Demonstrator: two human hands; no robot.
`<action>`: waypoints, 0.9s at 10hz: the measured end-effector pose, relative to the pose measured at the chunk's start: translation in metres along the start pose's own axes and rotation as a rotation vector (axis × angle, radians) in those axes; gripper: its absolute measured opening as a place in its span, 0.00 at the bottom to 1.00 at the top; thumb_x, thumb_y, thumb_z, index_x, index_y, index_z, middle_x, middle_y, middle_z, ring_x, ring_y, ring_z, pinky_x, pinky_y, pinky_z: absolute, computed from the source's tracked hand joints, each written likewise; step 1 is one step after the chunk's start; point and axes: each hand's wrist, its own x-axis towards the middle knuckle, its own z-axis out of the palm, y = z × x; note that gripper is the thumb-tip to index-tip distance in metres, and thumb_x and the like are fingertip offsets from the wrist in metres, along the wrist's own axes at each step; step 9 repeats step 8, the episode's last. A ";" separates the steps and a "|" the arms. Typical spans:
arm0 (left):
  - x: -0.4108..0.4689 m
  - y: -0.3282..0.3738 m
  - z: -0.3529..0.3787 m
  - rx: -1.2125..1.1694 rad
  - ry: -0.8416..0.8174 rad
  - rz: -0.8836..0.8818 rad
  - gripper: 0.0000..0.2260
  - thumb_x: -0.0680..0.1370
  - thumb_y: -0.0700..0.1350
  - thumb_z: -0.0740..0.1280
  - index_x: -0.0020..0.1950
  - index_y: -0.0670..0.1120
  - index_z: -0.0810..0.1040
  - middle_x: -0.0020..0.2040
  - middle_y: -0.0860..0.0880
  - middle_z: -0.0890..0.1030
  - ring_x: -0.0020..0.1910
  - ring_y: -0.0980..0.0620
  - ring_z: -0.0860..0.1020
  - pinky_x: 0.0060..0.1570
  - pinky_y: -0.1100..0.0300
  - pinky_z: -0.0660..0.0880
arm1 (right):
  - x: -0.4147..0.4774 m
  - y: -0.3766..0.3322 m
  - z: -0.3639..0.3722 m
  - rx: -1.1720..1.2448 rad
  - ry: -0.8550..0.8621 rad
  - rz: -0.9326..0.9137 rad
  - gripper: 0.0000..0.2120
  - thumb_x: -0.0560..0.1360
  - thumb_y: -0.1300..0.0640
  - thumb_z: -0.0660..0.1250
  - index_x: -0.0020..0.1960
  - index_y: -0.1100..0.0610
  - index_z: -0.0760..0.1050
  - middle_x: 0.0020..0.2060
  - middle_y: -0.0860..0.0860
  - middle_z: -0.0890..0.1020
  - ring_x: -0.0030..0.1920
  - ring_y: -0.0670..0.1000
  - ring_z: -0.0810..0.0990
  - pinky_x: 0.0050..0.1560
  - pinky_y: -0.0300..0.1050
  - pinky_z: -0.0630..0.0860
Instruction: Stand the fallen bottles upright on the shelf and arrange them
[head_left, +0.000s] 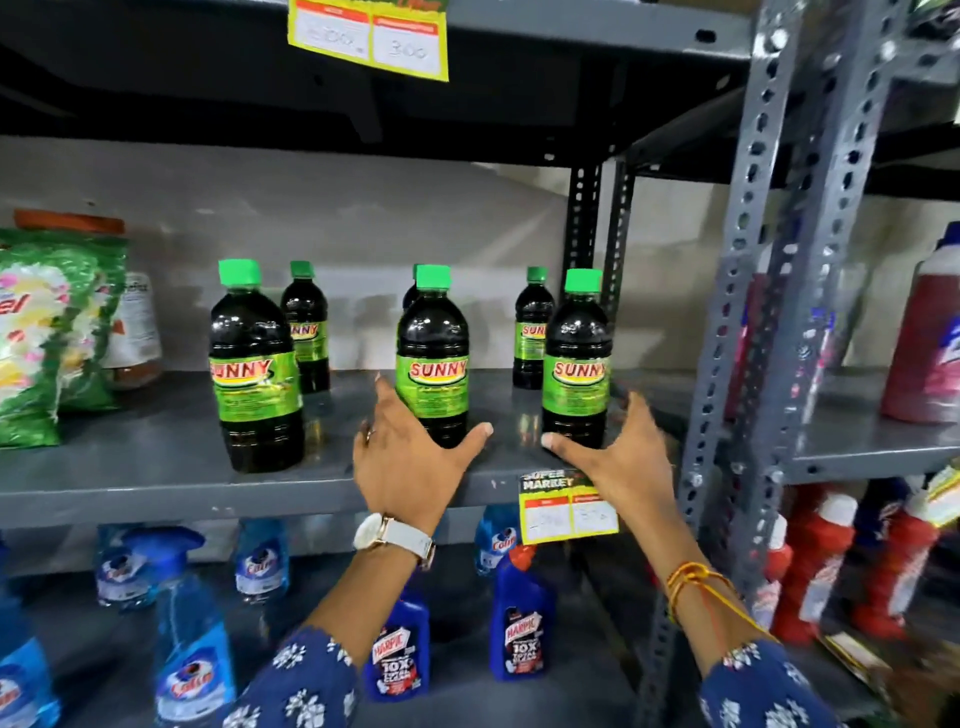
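Note:
Several dark bottles with green caps and green SUNNY labels stand upright on the grey shelf. Three form a front row: the left bottle, the middle bottle and the right bottle. Three more stand behind them, among them a back left bottle and a back right bottle. My left hand is open around the base of the middle bottle, thumb to its right. My right hand is open at the base of the right bottle, thumb in front. Neither hand clearly grips a bottle.
Green detergent bags and an orange-lidded jar stand at the shelf's left. A yellow price tag hangs on the shelf edge. Blue spray and toilet-cleaner bottles fill the shelf below. A perforated steel post stands to the right, with red bottles beyond.

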 end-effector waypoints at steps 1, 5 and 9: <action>0.000 -0.004 0.010 0.070 0.046 -0.002 0.50 0.60 0.66 0.72 0.68 0.35 0.59 0.51 0.35 0.81 0.47 0.38 0.80 0.56 0.44 0.71 | 0.001 0.002 0.004 0.006 0.018 -0.033 0.41 0.53 0.32 0.73 0.61 0.45 0.68 0.55 0.48 0.82 0.55 0.51 0.80 0.55 0.54 0.77; -0.002 0.004 0.007 0.090 0.030 0.003 0.38 0.62 0.59 0.75 0.58 0.34 0.67 0.40 0.37 0.82 0.38 0.38 0.81 0.51 0.46 0.72 | -0.001 0.007 0.008 -0.056 0.083 -0.158 0.27 0.59 0.34 0.72 0.53 0.46 0.74 0.45 0.46 0.85 0.46 0.49 0.82 0.46 0.46 0.78; -0.004 0.008 0.001 0.108 -0.065 -0.060 0.46 0.63 0.65 0.71 0.67 0.34 0.60 0.49 0.37 0.82 0.46 0.40 0.80 0.54 0.46 0.70 | -0.005 0.003 0.005 -0.025 0.014 -0.156 0.31 0.60 0.35 0.71 0.58 0.48 0.72 0.50 0.49 0.84 0.50 0.51 0.82 0.49 0.50 0.78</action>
